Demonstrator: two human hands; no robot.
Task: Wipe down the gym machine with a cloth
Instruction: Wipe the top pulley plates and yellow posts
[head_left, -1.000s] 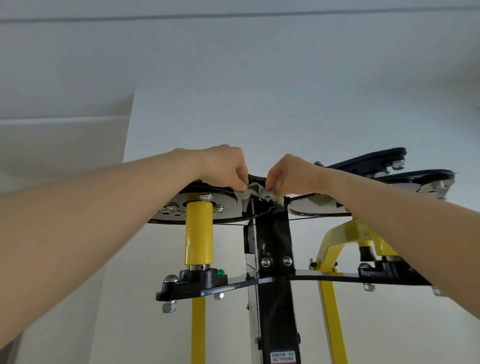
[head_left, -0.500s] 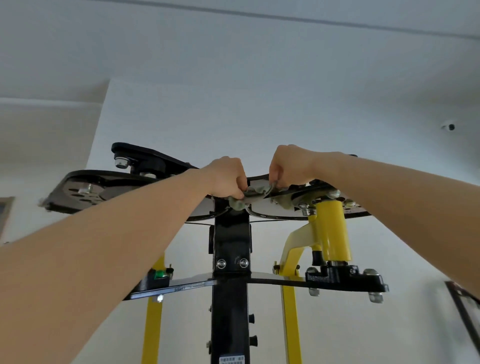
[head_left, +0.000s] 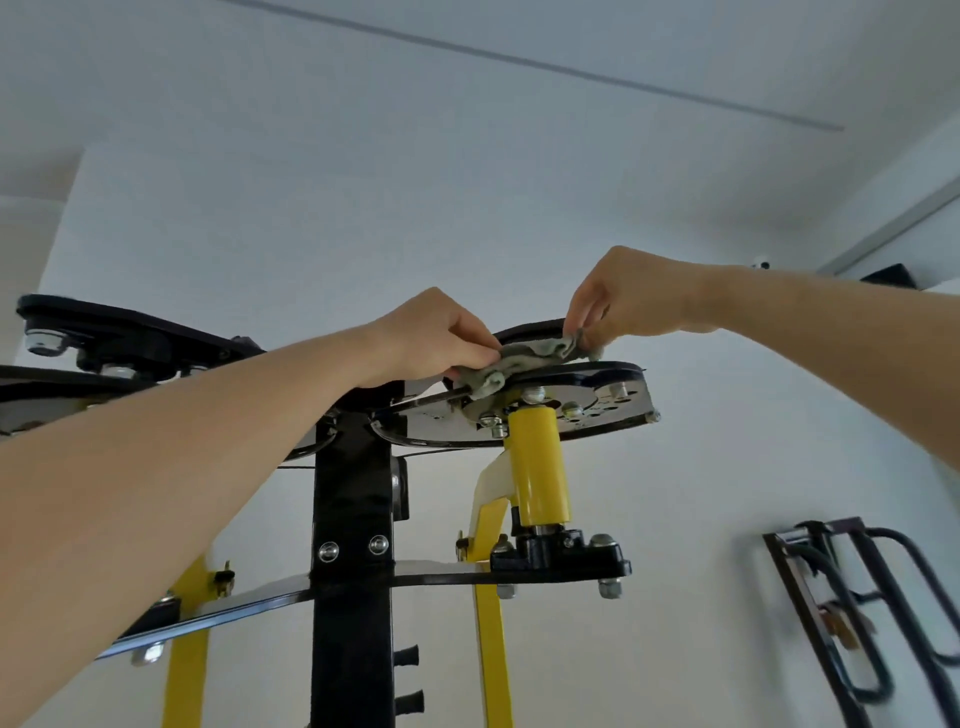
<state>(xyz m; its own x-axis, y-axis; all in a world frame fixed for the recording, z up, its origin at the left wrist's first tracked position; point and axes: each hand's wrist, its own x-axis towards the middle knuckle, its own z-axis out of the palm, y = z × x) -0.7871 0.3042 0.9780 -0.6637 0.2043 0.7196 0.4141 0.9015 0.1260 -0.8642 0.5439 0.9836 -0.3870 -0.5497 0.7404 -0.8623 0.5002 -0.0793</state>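
Head view: the machine (head_left: 353, 519) rises overhead, its right black disc (head_left: 587, 400) on top. The cloth (head_left: 524, 358) lies stretched along the disc's rim, its long axis running left to right, between the left hand (head_left: 431, 338) and right hand (head_left: 628, 296), each pinching one end shut.

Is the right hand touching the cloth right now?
Touching. The head view shows the right hand pinching the cloth at its right end, fingertips closed on the fabric above the black pulley disc.
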